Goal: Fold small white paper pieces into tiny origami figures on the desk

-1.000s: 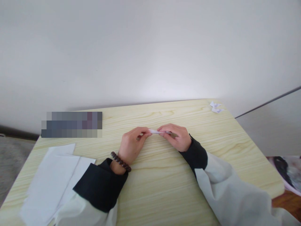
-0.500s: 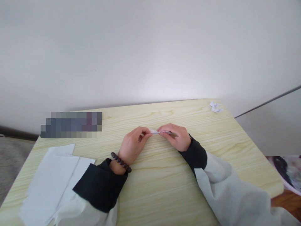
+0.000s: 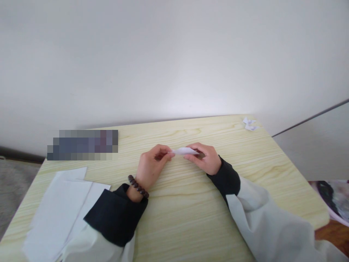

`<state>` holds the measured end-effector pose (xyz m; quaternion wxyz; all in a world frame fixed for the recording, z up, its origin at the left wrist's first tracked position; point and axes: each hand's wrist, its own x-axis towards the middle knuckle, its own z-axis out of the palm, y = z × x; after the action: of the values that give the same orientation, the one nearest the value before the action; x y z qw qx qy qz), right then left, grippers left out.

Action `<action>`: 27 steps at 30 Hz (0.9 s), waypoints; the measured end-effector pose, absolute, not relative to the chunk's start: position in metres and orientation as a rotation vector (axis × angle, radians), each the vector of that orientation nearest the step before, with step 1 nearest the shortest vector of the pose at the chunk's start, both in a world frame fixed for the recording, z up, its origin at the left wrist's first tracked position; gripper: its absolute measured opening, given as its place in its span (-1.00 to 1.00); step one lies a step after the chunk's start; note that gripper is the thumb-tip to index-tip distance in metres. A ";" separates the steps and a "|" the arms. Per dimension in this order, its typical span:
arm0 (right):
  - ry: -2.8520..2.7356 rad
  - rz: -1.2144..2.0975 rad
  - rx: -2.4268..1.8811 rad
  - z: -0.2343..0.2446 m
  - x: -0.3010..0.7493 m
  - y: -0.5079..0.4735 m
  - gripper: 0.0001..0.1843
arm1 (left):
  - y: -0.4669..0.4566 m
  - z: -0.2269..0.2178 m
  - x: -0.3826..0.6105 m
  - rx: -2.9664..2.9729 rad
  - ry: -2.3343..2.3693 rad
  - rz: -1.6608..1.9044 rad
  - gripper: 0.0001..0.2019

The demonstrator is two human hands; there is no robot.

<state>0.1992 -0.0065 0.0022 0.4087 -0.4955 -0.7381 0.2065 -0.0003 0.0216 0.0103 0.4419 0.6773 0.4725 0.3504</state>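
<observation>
A small folded piece of white paper (image 3: 183, 151) is stretched between my two hands above the middle of the table (image 3: 174, 218). My left hand (image 3: 154, 162) pinches its left end between thumb and fingertips; a dark beaded bracelet (image 3: 138, 187) circles that wrist. At the paper's right end, my right hand (image 3: 205, 156) grips it with the thumb below and fingers above. The paper's outer tip reaches into the right palm. Its exact folds are too small to make out.
White paper sheets (image 3: 58, 211) lie overlapping at the table's left side. Behind them is a blurred-out dark object (image 3: 84, 145). Small folded paper pieces (image 3: 250, 124) rest at the far right corner. A white wall (image 3: 174, 65) stands along the back edge.
My left hand has shifted slightly left. More of the folded paper's flat white face now shows between the hands. The right hand has stayed nearly in place.
</observation>
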 end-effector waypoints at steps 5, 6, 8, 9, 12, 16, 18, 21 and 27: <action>-1.721 0.710 -1.308 0.000 0.199 -0.007 -0.78 | 0.024 0.009 -0.001 1.545 1.152 0.899 -0.65; -1.704 0.764 -1.304 0.000 0.198 -0.007 -0.80 | 0.024 0.009 -0.001 1.535 1.160 0.895 -0.67; -1.685 0.830 -1.303 0.002 0.198 -0.007 -0.81 | 0.024 0.010 -0.001 1.519 1.167 0.885 -0.72; -1.680 0.840 -1.309 0.002 0.198 -0.008 -0.82 | 0.024 0.010 0.000 1.506 1.164 0.883 -0.74; -1.669 0.848 -1.327 0.003 0.197 -0.008 -0.81 | 0.023 0.011 0.000 1.457 1.146 0.888 -0.76; -1.655 0.861 -1.345 0.004 0.198 -0.008 -0.80 | 0.023 0.011 0.001 1.445 1.172 0.899 -0.79; -1.649 0.865 -1.355 0.004 0.198 -0.008 -0.79 | 0.022 0.011 0.001 1.481 1.185 0.900 -0.79; -1.638 0.866 -1.363 0.004 0.199 -0.008 -0.78 | 0.021 0.010 0.000 1.581 1.211 0.907 -0.79; -1.618 0.870 -1.363 0.003 0.198 -0.007 -0.76 | 0.018 0.013 0.001 1.786 1.279 0.886 -0.78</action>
<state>0.1981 -0.0069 0.0027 0.4140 -0.5423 -0.6439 0.3463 0.0010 0.0182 0.0133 0.3769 0.6984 0.5002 0.3463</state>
